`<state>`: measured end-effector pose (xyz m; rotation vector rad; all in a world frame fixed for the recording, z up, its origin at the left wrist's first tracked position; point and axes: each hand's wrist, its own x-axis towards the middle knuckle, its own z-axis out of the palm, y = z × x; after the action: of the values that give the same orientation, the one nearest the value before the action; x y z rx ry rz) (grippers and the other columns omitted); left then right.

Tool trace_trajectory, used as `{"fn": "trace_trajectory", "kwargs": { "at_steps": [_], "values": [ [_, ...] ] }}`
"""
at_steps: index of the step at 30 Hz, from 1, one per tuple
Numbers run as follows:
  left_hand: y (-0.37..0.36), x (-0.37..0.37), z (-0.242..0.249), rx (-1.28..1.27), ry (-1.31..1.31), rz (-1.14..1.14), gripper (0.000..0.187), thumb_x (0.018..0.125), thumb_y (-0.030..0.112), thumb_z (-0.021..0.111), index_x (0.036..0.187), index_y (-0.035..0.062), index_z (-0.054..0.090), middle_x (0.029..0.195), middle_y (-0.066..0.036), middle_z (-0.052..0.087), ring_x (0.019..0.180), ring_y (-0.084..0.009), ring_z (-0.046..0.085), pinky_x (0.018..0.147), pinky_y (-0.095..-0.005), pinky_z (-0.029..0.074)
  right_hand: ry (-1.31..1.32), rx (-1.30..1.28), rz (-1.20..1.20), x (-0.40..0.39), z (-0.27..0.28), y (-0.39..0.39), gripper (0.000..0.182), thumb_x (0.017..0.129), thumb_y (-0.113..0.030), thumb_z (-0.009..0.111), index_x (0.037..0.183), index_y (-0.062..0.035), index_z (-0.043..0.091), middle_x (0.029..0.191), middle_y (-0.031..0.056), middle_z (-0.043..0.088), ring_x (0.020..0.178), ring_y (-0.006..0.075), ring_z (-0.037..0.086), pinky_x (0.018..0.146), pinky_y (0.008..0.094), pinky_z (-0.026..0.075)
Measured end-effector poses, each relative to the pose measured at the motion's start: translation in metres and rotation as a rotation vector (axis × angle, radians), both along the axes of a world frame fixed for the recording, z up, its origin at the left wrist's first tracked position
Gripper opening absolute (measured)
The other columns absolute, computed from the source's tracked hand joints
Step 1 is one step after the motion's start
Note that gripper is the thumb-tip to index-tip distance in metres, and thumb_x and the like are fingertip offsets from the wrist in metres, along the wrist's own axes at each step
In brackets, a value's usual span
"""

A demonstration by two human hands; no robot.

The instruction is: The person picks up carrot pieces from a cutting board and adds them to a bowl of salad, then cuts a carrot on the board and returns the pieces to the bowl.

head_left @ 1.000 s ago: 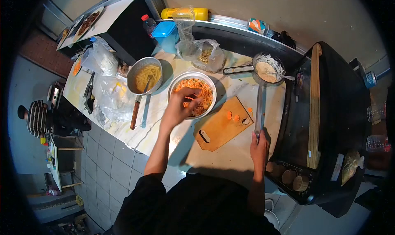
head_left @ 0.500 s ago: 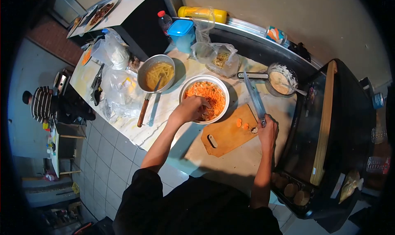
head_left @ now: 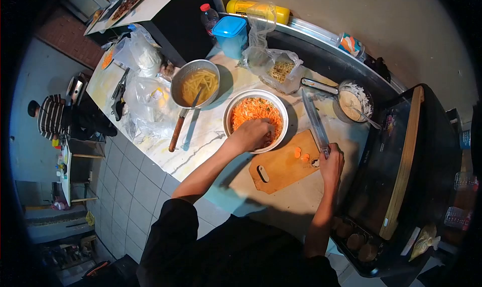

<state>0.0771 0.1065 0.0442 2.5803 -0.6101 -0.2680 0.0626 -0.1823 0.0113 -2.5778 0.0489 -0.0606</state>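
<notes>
My left hand (head_left: 253, 135) reaches into a white bowl (head_left: 284, 117) of orange shreds that look like grated carrot (head_left: 251, 110). Its fingers are bunched and curled down in the shreds, with the fingertips hidden. In my right hand (head_left: 332, 162) is the handle of a long knife (head_left: 314, 119), whose blade points away from me over the right edge of a wooden cutting board (head_left: 281, 174). Some small carrot pieces (head_left: 301, 155) lie on the board, with a dark-and-pale scrap (head_left: 315, 163) near the knife handle.
Left of the bowl stands a pot (head_left: 218, 81) of yellow strips in liquid. Behind are an open plastic bag (head_left: 281, 72) and a blue-lidded container (head_left: 230, 28). A small pan (head_left: 350, 101) holds pale batter. A black oven-like appliance (head_left: 374, 179) stands right. A person (head_left: 52, 120) is far left.
The view has shifted slightly, so the things on the table sit a little lower and further right. My left hand looks more bunched within the shreds. My right hand keeps the knife.
</notes>
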Motion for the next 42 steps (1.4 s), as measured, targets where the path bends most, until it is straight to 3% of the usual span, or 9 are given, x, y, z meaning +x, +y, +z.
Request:
{"fn": "trace_trajectory", "kwargs": {
  "at_steps": [5,7,12,18,24,29,32,35,42],
  "values": [
    [0.007,0.0,0.002,-0.127,-0.009,-0.051,0.018,0.076,0.012,0.067,0.093,0.0056,0.067,0.094,-0.014,0.061,0.088,-0.0339,0.063,0.078,-0.0435,0.049,0.07,0.203,0.019,-0.016,0.017,0.012,0.023,0.079,-0.01,0.071,0.093,0.0035,0.06,0.077,0.02,0.064,0.07,0.0366,0.063,0.067,0.0432,0.048],
    [0.008,0.0,-0.01,-0.13,-0.032,-0.048,0.018,0.075,0.011,0.067,0.093,0.0052,0.067,0.094,-0.014,0.061,0.088,-0.0339,0.062,0.078,-0.0434,0.049,0.164,0.203,0.075,-0.02,0.012,0.014,0.027,0.081,-0.012,0.071,0.101,0.003,0.062,0.085,0.0208,0.067,0.082,0.0368,0.066,0.068,0.0442,0.049],
    [0.003,0.002,-0.001,-0.078,0.017,-0.035,0.019,0.073,0.011,0.069,0.091,0.0041,0.068,0.093,-0.014,0.061,0.086,-0.0341,0.062,0.077,-0.0434,0.049,0.183,0.256,0.045,-0.024,-0.005,0.014,0.031,0.081,-0.018,0.069,0.103,0.0018,0.061,0.092,0.0203,0.067,0.085,0.0392,0.065,0.072,0.0461,0.049],
    [0.006,0.002,0.002,-0.104,-0.027,-0.018,0.015,0.076,0.011,0.067,0.088,0.0018,0.066,0.091,-0.015,0.062,0.085,-0.0345,0.063,0.074,-0.043,0.05,0.153,0.336,0.064,-0.028,-0.015,0.006,0.028,0.081,-0.016,0.069,0.101,0.0025,0.06,0.089,0.0223,0.065,0.082,0.0406,0.064,0.07,0.045,0.048],
    [0.022,-0.003,0.01,-0.264,-0.078,0.005,0.02,0.079,0.007,0.068,0.099,0.0017,0.07,0.091,-0.014,0.069,0.079,-0.0332,0.064,0.072,-0.0404,0.051,0.166,0.355,0.059,-0.037,-0.006,0.004,0.024,0.081,-0.014,0.068,0.095,0.0034,0.059,0.083,0.0232,0.063,0.076,0.0402,0.062,0.065,0.0441,0.045],
    [0.028,-0.009,0.043,-0.314,0.039,0.201,0.021,0.08,0.002,0.068,0.101,0.0004,0.071,0.082,-0.017,0.069,0.068,-0.027,0.065,0.064,-0.035,0.051,0.109,0.388,0.081,-0.041,-0.002,0.004,0.022,0.082,-0.012,0.068,0.094,0.0035,0.058,0.078,0.0218,0.062,0.071,0.039,0.061,0.062,0.0431,0.045],
    [0.036,-0.011,0.039,-0.36,0.035,0.22,0.024,0.081,0.002,0.068,0.105,0.0023,0.071,0.081,-0.016,0.069,0.064,-0.0216,0.061,0.062,-0.0333,0.05,0.129,0.42,0.062,-0.042,0.008,0.007,0.021,0.082,-0.011,0.067,0.093,0.0037,0.058,0.075,0.0208,0.061,0.068,0.0371,0.061,0.061,0.0419,0.045],
    [0.041,-0.014,0.038,-0.376,0.049,0.251,0.028,0.084,0.012,0.07,0.111,0.0083,0.071,0.084,-0.011,0.069,0.066,-0.0172,0.056,0.063,-0.0312,0.048,0.134,0.419,0.049,-0.044,0.006,0.007,0.02,0.082,-0.011,0.068,0.092,0.004,0.058,0.072,0.0202,0.06,0.065,0.0348,0.06,0.059,0.0407,0.045],
    [0.035,-0.018,0.049,-0.449,0.072,0.264,0.028,0.085,0.008,0.068,0.113,0.0065,0.069,0.086,-0.013,0.069,0.071,-0.0155,0.058,0.067,-0.0304,0.049,0.106,0.412,0.061,-0.047,-0.009,0.0,0.022,0.082,-0.013,0.069,0.09,0.0043,0.057,0.069,0.02,0.057,0.059,0.0327,0.057,0.056,0.0402,0.042]
  ]
}}
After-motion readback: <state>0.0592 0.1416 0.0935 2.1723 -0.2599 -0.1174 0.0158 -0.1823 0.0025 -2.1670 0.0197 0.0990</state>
